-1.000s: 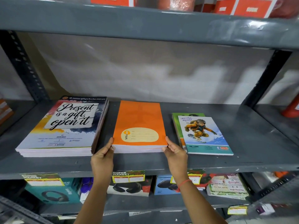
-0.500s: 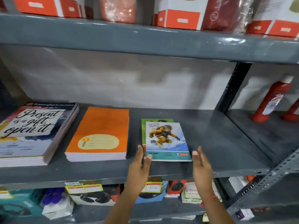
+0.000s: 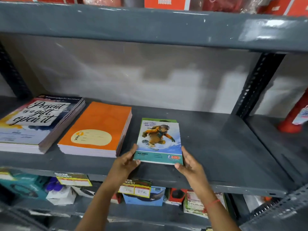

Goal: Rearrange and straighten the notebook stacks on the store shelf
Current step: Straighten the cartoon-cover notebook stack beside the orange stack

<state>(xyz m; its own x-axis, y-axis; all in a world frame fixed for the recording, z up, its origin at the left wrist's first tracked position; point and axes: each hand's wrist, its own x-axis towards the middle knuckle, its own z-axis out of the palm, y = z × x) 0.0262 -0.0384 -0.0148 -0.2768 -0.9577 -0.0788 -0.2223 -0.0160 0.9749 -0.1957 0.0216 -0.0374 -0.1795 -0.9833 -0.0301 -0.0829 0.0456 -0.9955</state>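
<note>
The small stack of notebooks (image 3: 159,140) with a snowboarding figure on its top cover lies flat on the grey shelf (image 3: 225,155), its near edge close to the shelf's front lip. The left hand (image 3: 125,164) is pressed against the stack's near left corner, fingers partly curled along that side; the right hand (image 3: 190,164) cups the near right corner, fingers spread and thumb at the front edge. Neither hand wraps fully round the stack; they bracket it from both sides. A green cover peeks out at the far edge under the top notebook, so the stack is slightly uneven. Beyond the right hand the shelf is bare up to the slotted upright (image 3: 255,87). Just past the left hand sits the orange notebook stack (image 3: 98,129), with a narrow gap between, and farther out on that side the stack reading "Present is a gift, open it" (image 3: 36,120)
</note>
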